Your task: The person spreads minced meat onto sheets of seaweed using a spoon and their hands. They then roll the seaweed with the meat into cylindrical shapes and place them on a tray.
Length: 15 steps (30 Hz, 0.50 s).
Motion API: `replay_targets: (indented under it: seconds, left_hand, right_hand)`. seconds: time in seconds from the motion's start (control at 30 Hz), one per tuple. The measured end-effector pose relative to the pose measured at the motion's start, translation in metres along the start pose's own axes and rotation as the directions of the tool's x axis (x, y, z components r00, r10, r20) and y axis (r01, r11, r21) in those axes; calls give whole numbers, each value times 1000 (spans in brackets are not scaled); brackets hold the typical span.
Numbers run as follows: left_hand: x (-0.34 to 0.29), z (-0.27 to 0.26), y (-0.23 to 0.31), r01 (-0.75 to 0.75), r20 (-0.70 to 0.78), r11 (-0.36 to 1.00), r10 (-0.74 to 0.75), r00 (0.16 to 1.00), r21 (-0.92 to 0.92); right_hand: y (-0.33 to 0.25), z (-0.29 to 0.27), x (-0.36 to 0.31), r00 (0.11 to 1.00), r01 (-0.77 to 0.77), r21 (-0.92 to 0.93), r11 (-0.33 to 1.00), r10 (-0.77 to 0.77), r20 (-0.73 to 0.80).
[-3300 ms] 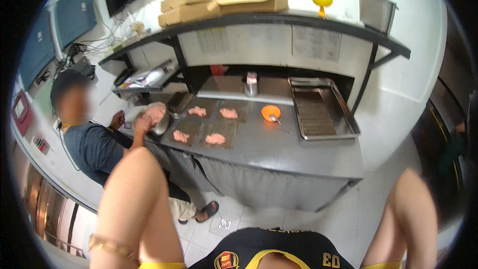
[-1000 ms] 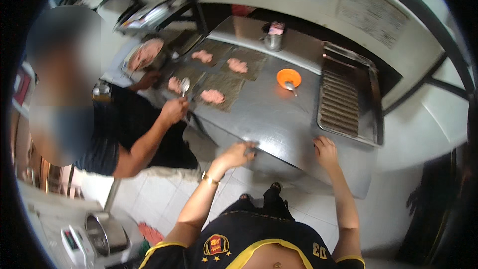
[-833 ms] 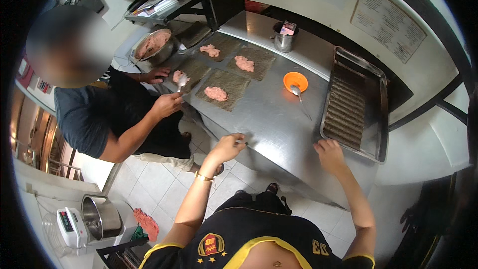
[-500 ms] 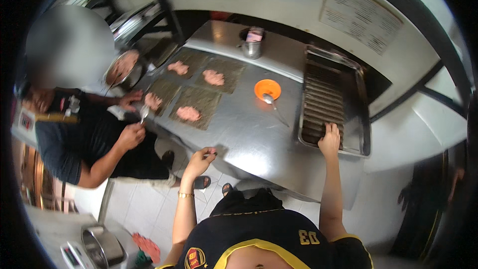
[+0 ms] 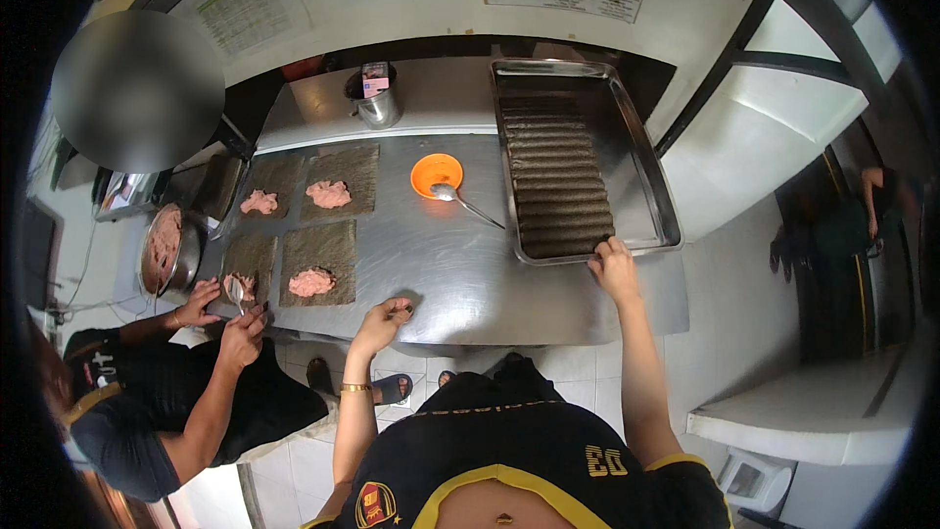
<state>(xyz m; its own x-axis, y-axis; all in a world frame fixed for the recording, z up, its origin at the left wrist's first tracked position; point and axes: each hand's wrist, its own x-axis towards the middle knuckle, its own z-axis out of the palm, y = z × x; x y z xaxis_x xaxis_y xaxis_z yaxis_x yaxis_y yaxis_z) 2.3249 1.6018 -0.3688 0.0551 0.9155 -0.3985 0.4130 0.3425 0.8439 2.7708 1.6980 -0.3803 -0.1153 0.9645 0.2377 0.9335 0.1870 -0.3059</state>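
Note:
My right hand [image 5: 615,272] is at the near rim of a large metal tray [image 5: 662,198], its bent fingers closed over the edge beside the nearest roll. Dark, seaweed-like rolls [image 5: 560,174] lie side by side in that tray. Over the table's front edge, my left hand [image 5: 378,327] has its fingers curled into a pinch; what they hold, if anything, is hidden. To its left, several dark flat sheets [image 5: 341,171] carry pink minced paste [image 5: 312,282]. An orange bowl [image 5: 423,174] stands left of the tray, with a metal spoon [image 5: 474,207] leaning on its rim.
At the left, a co-worker's hand [image 5: 243,335] works a spoon in paste on a sheet. Near it stands a metal pot [image 5: 188,260] of pink paste. A metal cup [image 5: 377,110] sits on the back shelf [image 5: 441,98]. The steel table [image 5: 441,274] ends just before my body.
My view has swung to the right. My right hand has drawn back from the tray's inside to its near rim. The left hand stays curled. The co-worker's spoon remains at the same sheet.

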Motion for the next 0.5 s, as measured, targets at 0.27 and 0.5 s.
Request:
replay_targets:
  seconds: [0.27, 0.5]
  left_hand:
    - [17, 22, -10, 36, 97, 999, -38, 995, 19]
    - [22, 33, -13, 68, 92, 998, -69, 993, 13]
  right_hand:
    - [-26, -26, -70, 999, -41, 68, 997, 41, -7]
    - [-21, -40, -95, 997, -69, 55, 996, 66, 41]
